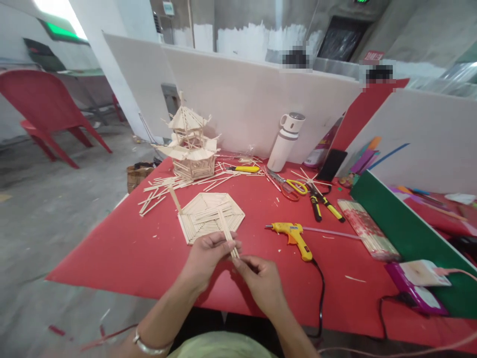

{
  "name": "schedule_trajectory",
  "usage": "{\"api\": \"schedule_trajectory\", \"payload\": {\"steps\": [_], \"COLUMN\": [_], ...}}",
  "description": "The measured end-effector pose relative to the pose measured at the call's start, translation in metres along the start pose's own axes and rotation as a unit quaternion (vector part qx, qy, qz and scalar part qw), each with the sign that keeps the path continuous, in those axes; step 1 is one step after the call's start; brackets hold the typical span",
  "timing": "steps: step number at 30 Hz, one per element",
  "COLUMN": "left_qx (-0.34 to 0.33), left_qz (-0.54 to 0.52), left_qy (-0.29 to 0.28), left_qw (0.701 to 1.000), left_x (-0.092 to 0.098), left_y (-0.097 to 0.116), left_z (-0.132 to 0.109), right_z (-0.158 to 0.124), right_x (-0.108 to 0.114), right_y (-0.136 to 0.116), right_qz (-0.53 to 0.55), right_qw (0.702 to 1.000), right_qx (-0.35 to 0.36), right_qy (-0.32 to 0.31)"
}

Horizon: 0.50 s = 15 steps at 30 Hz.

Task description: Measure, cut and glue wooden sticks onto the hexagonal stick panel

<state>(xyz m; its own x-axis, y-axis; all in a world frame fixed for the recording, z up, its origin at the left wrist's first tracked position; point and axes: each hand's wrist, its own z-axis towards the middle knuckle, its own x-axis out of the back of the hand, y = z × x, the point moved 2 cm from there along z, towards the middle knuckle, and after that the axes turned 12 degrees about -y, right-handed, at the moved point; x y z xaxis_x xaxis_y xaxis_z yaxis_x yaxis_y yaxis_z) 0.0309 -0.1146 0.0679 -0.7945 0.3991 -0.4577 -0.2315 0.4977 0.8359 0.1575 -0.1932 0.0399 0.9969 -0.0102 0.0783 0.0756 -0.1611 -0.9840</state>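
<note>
Near the front of the red table, my left hand point(214, 250) is closed around a small bundle of wooden sticks point(226, 228). The bundle points away from me, its far end over an octagonal stick panel point(192, 221). My right hand point(257, 276) pinches the near end of the same bundle between thumb and fingers. More loose sticks point(212, 211) lie on the panel, and one short stick post point(174, 200) stands up at its left corner. Behind it is a tiered pagoda model point(192, 144) built of sticks.
To the right lie a yellow glue gun point(292, 236) with its cord, scissors point(294, 188), pliers point(324, 204) and a pack of sticks point(367, 228). A yellow-handled cutter point(246, 169) and a white flask point(286, 141) stand farther back. A green board point(406, 238) edges the right side.
</note>
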Motion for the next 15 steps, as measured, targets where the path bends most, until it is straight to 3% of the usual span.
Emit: {"api": "schedule_trajectory", "payload": {"steps": [8, 15], "left_qx": [-0.006, -0.025], "left_qz": [0.012, -0.017], "left_qy": [-0.004, -0.056], "left_qw": [1.000, 0.998], "left_x": [-0.003, -0.004], "left_y": [-0.001, 0.002], "left_z": [-0.005, -0.011], "right_z": [-0.002, -0.004], "right_x": [-0.003, -0.008], "right_y": [0.008, 0.005], "right_qz": [0.081, 0.165], "right_qw": [0.997, 0.986], "right_qx": [0.005, -0.020], "right_qy": [-0.001, 0.007]}}
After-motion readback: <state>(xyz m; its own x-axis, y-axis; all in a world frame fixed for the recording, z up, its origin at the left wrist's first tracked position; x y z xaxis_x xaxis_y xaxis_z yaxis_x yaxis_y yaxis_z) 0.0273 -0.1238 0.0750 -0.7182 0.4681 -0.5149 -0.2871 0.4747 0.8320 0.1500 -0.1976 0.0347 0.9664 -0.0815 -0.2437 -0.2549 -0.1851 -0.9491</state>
